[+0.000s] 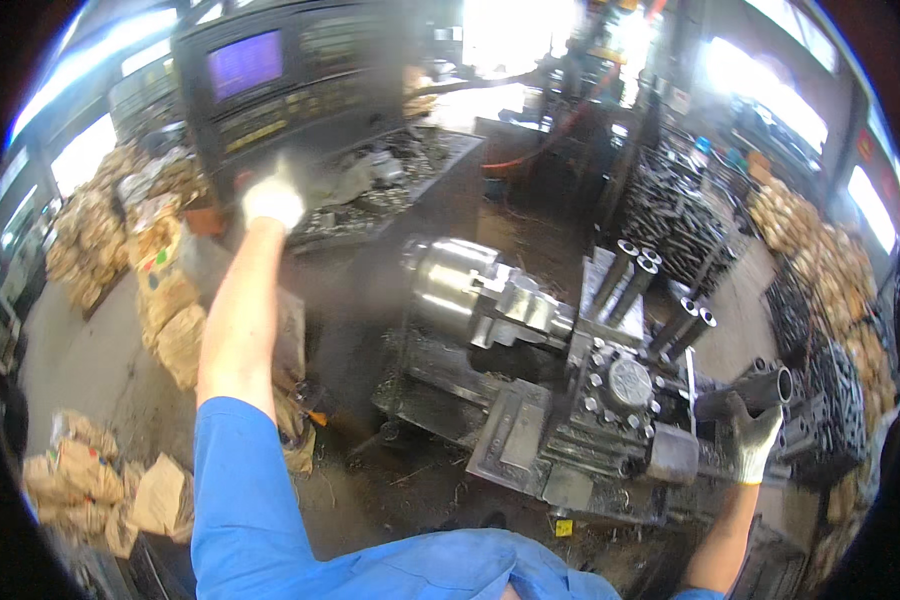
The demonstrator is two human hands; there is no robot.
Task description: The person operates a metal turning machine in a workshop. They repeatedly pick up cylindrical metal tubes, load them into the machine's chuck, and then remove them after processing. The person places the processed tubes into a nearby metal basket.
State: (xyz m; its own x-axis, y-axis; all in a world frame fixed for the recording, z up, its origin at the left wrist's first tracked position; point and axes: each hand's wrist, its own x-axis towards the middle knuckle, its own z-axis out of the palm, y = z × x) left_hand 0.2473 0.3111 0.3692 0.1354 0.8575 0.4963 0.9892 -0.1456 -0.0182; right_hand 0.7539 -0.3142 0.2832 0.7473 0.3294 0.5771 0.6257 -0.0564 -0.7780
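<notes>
My left hand (273, 205), in a white glove, reaches out at the lower edge of a machine control panel (290, 100) with a lit purple screen. Motion and glare smear its fingers, so whether it presses anything is unclear. On the far right, my gloved right hand (755, 440) grips a thick dark metal tube (725, 400) from the near side. That tube lies tilted, its open end facing right. Between my arms stands a lathe with a shiny chuck (455, 285) and a tool turret (630, 383). Several upright tubes (635, 290) stand just behind the turret.
Metal chips and small parts cover a bench (450, 160) beneath the panel. Crates of dark metal pieces (675, 205) stand at the back right. Piled sacks (820, 260) line the right side, and more brown sacks (165, 495) lie on the floor at left.
</notes>
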